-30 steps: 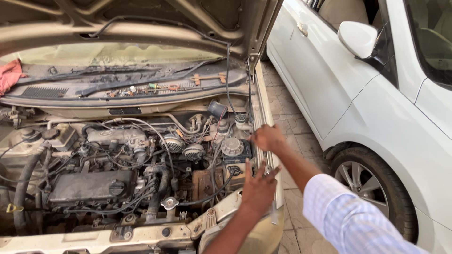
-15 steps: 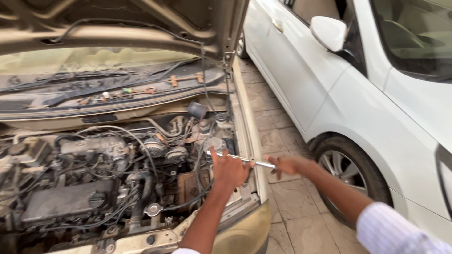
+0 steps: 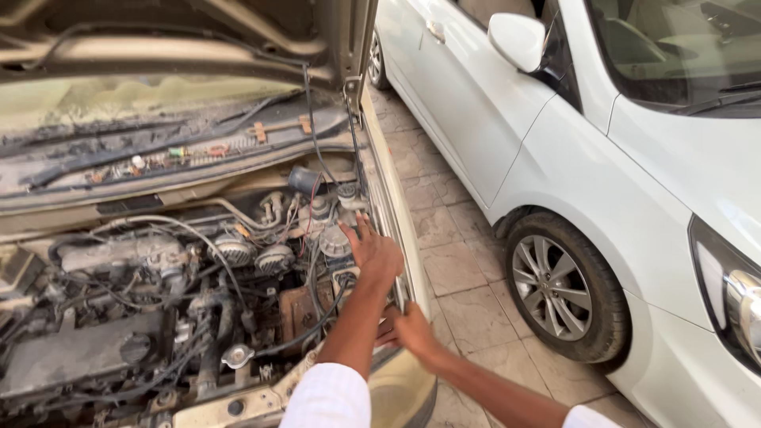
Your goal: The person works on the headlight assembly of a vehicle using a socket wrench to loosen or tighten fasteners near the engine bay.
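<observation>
An old beige car stands with its hood [image 3: 182, 40] up, and the dusty engine bay [image 3: 158, 317] is full of hoses and wires. My left hand [image 3: 372, 252] reaches into the bay's right side with fingers spread, resting on round metal parts [image 3: 333, 238] by the fender. My right hand [image 3: 411, 331] is lower, at the fender edge [image 3: 396, 214], closed around the end of a thin metal rod [image 3: 398, 292] that runs up along the fender behind my left wrist. Both arms wear white sleeves.
A white car [image 3: 618, 158] is parked close on the right, with its front wheel [image 3: 563, 289] and side mirror [image 3: 517, 38] near me. A narrow strip of paved floor [image 3: 452, 261] separates the two cars. A rusty battery tray [image 3: 297, 309] sits under my left forearm.
The view has shifted right and closer. My left hand has moved deeper into the bay's right side. My right hand has dropped to the fender edge, and the rod now points up instead of sideways.
</observation>
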